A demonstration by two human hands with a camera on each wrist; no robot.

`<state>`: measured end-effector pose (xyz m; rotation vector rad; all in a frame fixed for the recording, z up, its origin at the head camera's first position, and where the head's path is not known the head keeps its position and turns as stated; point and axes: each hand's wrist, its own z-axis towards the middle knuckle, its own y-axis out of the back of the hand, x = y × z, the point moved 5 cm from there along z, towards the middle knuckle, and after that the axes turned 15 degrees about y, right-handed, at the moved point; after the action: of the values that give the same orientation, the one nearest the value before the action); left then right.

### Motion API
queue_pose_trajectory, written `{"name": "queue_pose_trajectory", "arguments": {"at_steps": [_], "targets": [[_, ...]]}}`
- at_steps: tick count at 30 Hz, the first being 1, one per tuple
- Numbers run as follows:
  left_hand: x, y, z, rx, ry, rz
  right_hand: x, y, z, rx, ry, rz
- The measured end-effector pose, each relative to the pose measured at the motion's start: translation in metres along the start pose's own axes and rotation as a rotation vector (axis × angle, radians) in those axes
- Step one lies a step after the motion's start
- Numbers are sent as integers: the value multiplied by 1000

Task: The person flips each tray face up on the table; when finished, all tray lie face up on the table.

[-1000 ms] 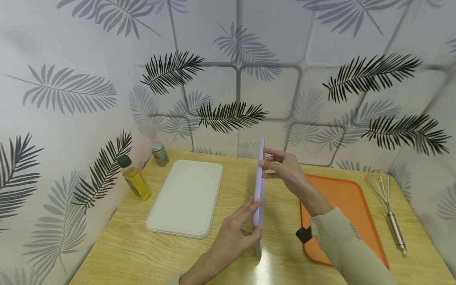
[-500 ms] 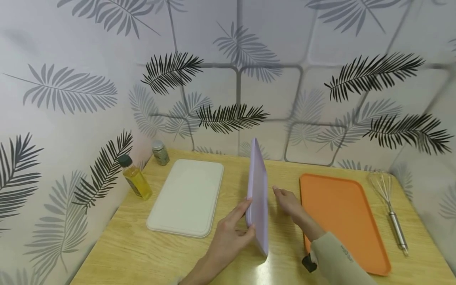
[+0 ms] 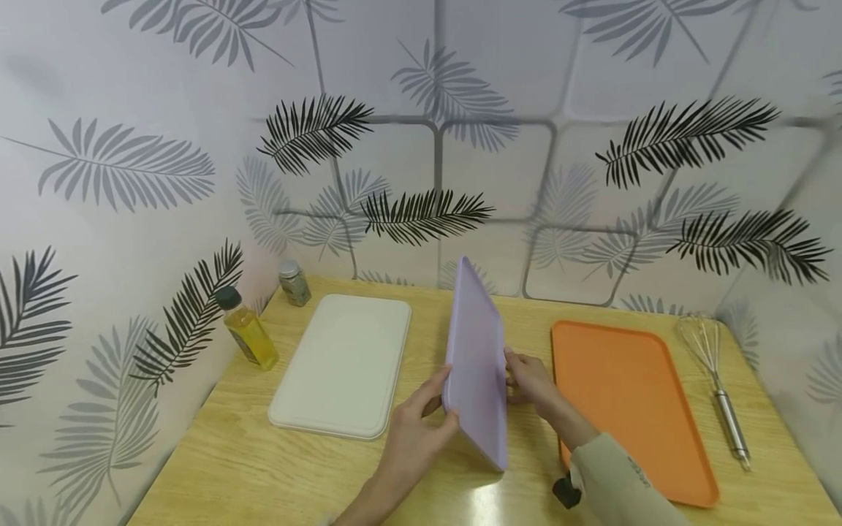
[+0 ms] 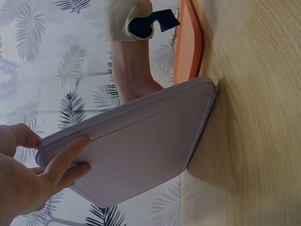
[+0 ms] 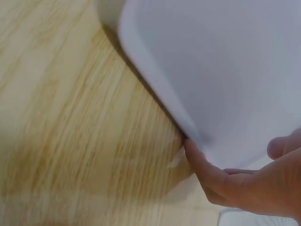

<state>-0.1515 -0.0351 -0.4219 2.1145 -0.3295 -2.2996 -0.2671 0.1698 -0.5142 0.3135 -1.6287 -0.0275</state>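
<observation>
A pale purple tray (image 3: pixel 476 365) stands tilted on its long lower edge in the middle of the table, its rimmed face to the right. My left hand (image 3: pixel 416 438) pinches its raised left edge near the front corner. In the left wrist view, the fingers (image 4: pixel 70 155) of that hand lie on the tray's grooved outer face. At the opposite side, my right hand (image 3: pixel 534 383) holds the low far corner. In the right wrist view, its fingertip (image 5: pixel 192 148) is tucked under the rim against the wood, with the thumb above.
A white board or tray (image 3: pixel 342 365) lies at left, behind it an oil bottle (image 3: pixel 251 332) and a small jar (image 3: pixel 294 285). On the right lie an orange tray (image 3: pixel 634 409) and a whisk (image 3: pixel 723 402). A patterned wall (image 3: pixel 421 168) closes off the back.
The purple tray has gone from nearly edge-on to leaning left, its lower edge shifting right. My right hand let go of the upper far part, moved down, and now holds the lower edge.
</observation>
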Motion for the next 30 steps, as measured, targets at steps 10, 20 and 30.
{"name": "queue_pose_trajectory", "arguments": {"at_steps": [10,20,30], "targets": [[4,10,-3,-32,71,-95,-4,3,-3,-17,-13,-15],[7,18,-1,-40,173,-264,-12,11,3,-43,-25,-76],[13,27,4,-52,213,-294,-16,17,5,-9,-34,-28]]}}
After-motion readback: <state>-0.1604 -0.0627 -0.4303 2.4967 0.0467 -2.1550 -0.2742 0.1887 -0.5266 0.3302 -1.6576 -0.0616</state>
